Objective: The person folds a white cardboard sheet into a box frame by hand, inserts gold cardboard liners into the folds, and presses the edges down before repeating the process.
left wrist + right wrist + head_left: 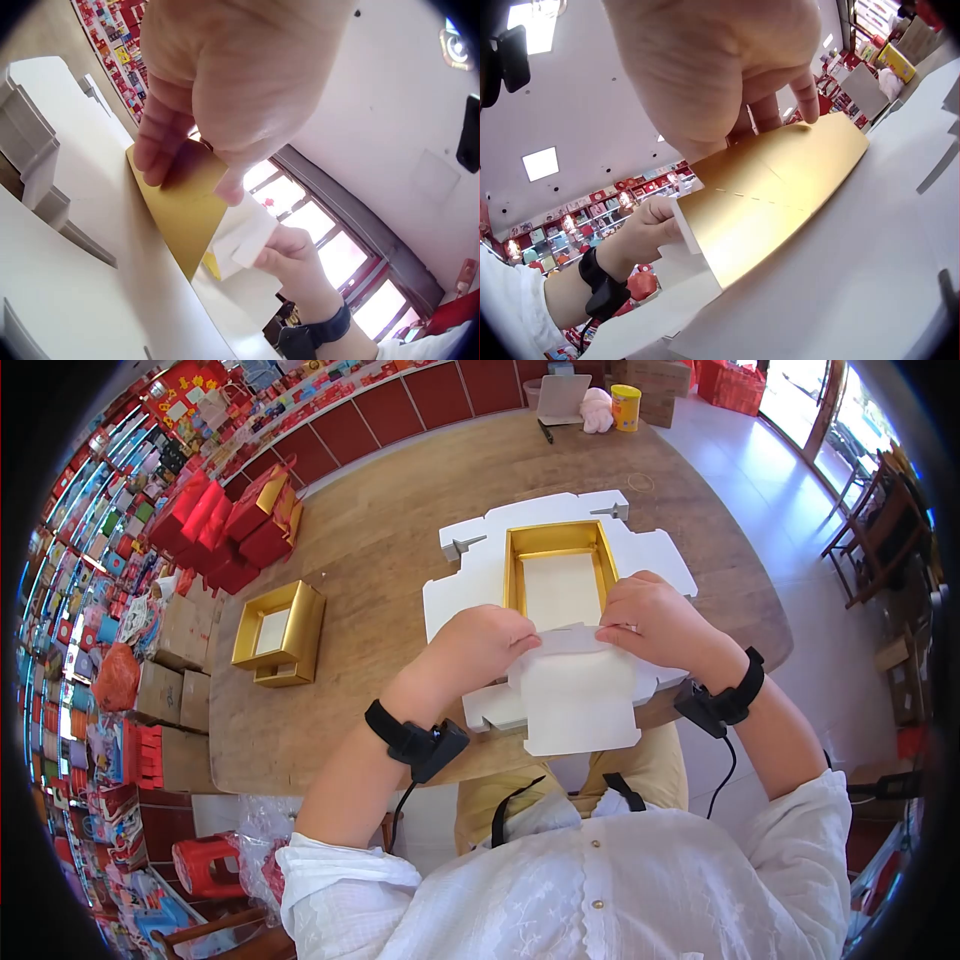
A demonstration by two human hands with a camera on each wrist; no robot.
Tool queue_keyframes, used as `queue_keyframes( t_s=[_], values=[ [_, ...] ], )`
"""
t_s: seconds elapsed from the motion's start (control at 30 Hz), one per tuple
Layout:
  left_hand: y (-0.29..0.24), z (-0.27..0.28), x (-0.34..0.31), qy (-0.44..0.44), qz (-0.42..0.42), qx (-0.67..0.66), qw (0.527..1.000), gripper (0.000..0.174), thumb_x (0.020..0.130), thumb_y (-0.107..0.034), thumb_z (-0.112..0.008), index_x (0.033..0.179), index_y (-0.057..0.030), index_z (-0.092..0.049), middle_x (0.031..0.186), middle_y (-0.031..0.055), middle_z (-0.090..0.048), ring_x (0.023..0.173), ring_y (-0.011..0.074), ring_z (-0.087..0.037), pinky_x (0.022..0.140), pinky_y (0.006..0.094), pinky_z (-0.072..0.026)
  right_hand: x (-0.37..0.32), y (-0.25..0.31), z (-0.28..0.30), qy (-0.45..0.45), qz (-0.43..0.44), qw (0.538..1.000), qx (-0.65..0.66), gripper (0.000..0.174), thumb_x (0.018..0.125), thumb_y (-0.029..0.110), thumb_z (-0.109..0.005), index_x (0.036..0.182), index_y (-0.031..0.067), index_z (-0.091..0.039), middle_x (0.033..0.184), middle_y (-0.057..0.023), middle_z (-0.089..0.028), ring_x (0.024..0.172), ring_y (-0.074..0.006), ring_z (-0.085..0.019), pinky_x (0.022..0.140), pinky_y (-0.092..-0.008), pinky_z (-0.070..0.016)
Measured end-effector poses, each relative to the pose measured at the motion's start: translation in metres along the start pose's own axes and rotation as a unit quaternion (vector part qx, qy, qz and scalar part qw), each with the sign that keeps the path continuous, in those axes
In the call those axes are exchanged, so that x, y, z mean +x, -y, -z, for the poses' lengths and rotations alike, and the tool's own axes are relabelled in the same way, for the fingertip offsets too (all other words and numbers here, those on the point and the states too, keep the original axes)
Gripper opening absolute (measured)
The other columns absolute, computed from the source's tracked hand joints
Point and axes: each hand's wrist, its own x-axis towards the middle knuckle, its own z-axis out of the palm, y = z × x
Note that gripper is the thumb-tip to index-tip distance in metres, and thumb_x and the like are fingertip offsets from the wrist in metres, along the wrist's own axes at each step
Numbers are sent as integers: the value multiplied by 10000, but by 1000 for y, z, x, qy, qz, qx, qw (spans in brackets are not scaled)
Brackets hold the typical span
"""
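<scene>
A partly folded gold cardboard box (515,567) with a white inner bottom lies on a stack of flat white cardboard blanks (455,598). Three of its walls stand up, while a white end flap (580,705) stretches out toward the person. At the near left corner, my left hand (487,640) pinches the cardboard between thumb and fingers. My right hand (655,620) grips the near right corner in the same way. In the left wrist view, fingers lie over the gold side wall (176,217). The right wrist view shows the other gold side wall (772,195) under the right hand.
Left on the wooden table (400,530) sits a folded gold box (305,630). Red gift boxes (205,525) are heaped at the table's left edge. A yellow canister (625,408) and a pink plush item (597,410) stand at the far end.
</scene>
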Motion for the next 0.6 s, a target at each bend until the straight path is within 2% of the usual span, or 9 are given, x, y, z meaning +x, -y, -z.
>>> queue_keyframes(
  t_s=[0.07, 0.1, 0.17, 0.3, 0.33, 0.37, 0.4, 0.53, 0.6],
  values=[
    [-15, -8, -1, 6, -14, 161, 987, 193, 919, -198, -618, 803, -52, -665, 757, 110, -646, 719, 306, -642, 652, 395, -523, -3, 3, 0, 2, 1, 997, -74, 167, 843, 220, -669, 744, 86, -673, 760, -41, -609, 852, -217, -605, 894, -386, -444],
    [-21, -17, -3, 10, -15, 157, 987, 193, 919, -198, -618, 803, -52, -665, 757, 110, -646, 719, 306, -642, 652, 395, -523, -5, 4, -4, 5, -4, 997, -71, 167, 843, 220, -669, 744, 86, -673, 760, -41, -609, 852, -217, -605, 894, -386, -444],
    [-31, -32, -6, 22, -3, 255, 967, 194, 913, -205, -611, 780, -75, -664, 730, 90, -640, 650, 299, -657, 597, 402, -540, -7, 5, -12, 21, 43, 991, -127, 169, 824, 216, -672, 721, 82, -656, 772, -40, -603, 866, -211, -598, 920, -379, -447],
    [-33, -38, -8, 23, 33, 257, 965, 196, 910, -207, -616, 777, -70, -662, 730, 92, -641, 618, 292, -660, 572, 399, -543, -11, 3, -13, 37, 4, 994, -104, 76, 822, 140, -643, 817, 73, -677, 890, -69, -649, 966, -234, -606, 971, -393, -440],
    [-33, -38, -9, 11, 34, 249, 968, 197, 910, -207, -615, 775, -71, -660, 730, 90, -642, 616, 290, -661, 571, 403, -542, -14, -4, -11, 15, 12, 999, -28, 91, 813, 99, -626, 882, 69, -678, 972, -96, -659, 1019, -258, -603, 995, -406, -432],
    [-32, -38, -10, 0, 36, 241, 970, 198, 911, -208, -614, 772, -73, -658, 730, 88, -642, 613, 288, -661, 570, 407, -541, -16, -10, -8, -7, 18, 999, 48, 158, 805, 57, -609, 946, 65, -679, 1055, -123, -669, 1073, -282, -600, 1018, -419, -423],
    [-32, -39, -10, 3, 34, 237, 971, 198, 911, -208, -614, 772, -73, -658, 730, 88, -642, 613, 288, -661, 570, 407, -541, -21, -15, 2, 46, 16, 998, 35, 345, 789, 10, -586, 1123, 77, -644, 1216, -157, -636, 1184, -322, -556, 1064, -436, -396],
    [-33, -39, -10, -6, 40, 232, 972, 184, 913, -201, -611, 790, -76, -667, 735, 82, -640, 643, 286, -661, 590, 396, -541, -30, -3, 9, 72, 7, 997, -10, 453, 774, 30, -621, 1222, 101, -602, 1267, -142, -615, 1224, -308, -532, 1080, -425, -388],
    [-34, -39, -9, -8, 34, 225, 974, 182, 914, -200, -611, 792, -76, -668, 736, 80, -638, 654, 284, -659, 597, 393, -540, -31, -7, 3, 50, 66, 995, -57, 553, 753, 65, -675, 1291, 115, -560, 1281, -134, -604, 1256, -283, -512, 1090, -418, -382]
  ],
)
